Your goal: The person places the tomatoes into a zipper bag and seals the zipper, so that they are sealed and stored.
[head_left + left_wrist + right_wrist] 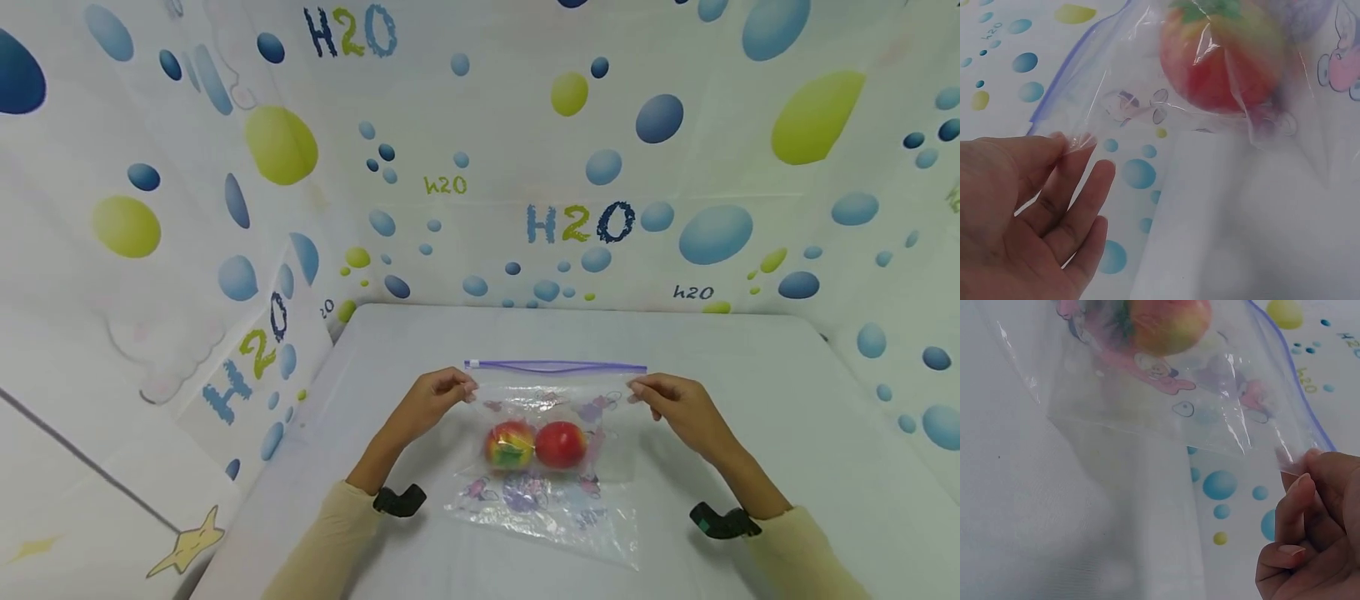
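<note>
A clear zip bag [543, 517] printed with small cartoon figures is stretched between both hands above the white table. Along its top runs a purple zip strip [555, 366], with a white slider [472, 364] at the left end. Inside lie two round red-and-yellow fruits, the left fruit [510, 444] with a green patch and the right fruit [561, 445] mostly red. My left hand [444, 395] pinches the bag's upper left corner between thumb and fingertips. At the upper right corner, my right hand [678, 408] pinches the plastic. Whether the lower edge touches the table is unclear.
The white tabletop [405, 342] spreads under the bag. Behind it and to the sides hangs a white cloth [510, 150] printed with blue and green drops and H2O lettering. A dark band [400, 500] sits at the left wrist, another dark band [723, 522] at the right.
</note>
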The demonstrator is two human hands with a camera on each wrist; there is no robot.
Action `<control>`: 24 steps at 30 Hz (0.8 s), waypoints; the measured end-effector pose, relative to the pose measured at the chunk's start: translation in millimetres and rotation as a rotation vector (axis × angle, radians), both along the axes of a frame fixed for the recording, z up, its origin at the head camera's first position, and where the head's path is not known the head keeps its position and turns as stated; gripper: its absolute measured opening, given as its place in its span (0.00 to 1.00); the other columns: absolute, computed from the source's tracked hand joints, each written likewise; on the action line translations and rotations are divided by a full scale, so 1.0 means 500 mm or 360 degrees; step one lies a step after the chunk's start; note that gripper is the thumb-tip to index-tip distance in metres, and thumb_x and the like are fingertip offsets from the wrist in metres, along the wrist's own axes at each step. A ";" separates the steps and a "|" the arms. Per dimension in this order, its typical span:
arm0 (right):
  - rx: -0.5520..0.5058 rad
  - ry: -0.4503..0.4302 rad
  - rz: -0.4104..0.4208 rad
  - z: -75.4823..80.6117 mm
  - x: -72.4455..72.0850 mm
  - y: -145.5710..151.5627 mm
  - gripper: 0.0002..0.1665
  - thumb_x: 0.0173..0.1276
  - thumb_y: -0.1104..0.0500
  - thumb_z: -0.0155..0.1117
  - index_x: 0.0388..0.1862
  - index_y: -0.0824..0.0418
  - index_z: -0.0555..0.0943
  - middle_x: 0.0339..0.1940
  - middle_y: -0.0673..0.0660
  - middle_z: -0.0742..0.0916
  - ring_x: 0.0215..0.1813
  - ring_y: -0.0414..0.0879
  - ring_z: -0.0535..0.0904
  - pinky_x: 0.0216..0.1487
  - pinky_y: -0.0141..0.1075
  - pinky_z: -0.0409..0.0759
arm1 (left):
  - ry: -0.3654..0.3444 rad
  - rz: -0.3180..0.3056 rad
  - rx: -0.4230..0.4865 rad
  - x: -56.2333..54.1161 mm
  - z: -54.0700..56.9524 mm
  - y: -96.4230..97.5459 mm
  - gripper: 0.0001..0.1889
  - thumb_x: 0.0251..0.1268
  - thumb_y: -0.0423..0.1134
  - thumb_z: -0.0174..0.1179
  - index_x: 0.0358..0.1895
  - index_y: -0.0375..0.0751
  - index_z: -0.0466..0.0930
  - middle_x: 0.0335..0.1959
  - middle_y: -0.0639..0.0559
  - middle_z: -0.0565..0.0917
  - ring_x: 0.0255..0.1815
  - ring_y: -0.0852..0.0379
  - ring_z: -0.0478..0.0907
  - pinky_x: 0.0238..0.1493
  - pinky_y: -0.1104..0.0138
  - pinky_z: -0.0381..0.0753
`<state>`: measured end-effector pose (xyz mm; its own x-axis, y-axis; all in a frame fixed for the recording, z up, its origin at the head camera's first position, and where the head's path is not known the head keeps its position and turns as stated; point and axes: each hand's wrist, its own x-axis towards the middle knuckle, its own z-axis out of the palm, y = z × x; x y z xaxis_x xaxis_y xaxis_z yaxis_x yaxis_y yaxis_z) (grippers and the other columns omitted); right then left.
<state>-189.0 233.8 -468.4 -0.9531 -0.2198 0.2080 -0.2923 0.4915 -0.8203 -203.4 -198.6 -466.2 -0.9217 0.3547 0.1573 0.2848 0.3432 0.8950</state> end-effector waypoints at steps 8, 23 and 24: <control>0.0173 0.0090 -0.0054 0.004 -0.025 -0.006 0.15 0.79 0.48 0.65 0.49 0.58 0.88 0.42 0.60 0.90 0.41 0.48 0.80 0.37 0.34 0.80 | 0.0052 0.0027 -0.0004 -0.007 -0.004 0.014 0.12 0.81 0.34 0.58 0.59 0.35 0.83 0.46 0.36 0.88 0.49 0.31 0.85 0.45 0.64 0.79; 0.0482 0.0204 -0.0060 0.037 -0.056 -0.050 0.35 0.71 0.41 0.72 0.70 0.57 0.79 0.66 0.64 0.84 0.72 0.66 0.72 0.68 0.72 0.62 | 0.0117 0.0193 -0.0175 -0.019 0.002 0.020 0.17 0.81 0.51 0.59 0.54 0.41 0.87 0.43 0.51 0.93 0.47 0.53 0.90 0.57 0.48 0.84; 0.0501 0.0234 -0.0053 0.041 -0.058 -0.058 0.35 0.70 0.41 0.73 0.70 0.57 0.79 0.66 0.64 0.84 0.72 0.66 0.72 0.66 0.71 0.61 | 0.0114 0.0201 -0.0183 -0.018 0.002 0.019 0.18 0.81 0.51 0.59 0.54 0.41 0.87 0.42 0.51 0.93 0.47 0.54 0.90 0.57 0.48 0.84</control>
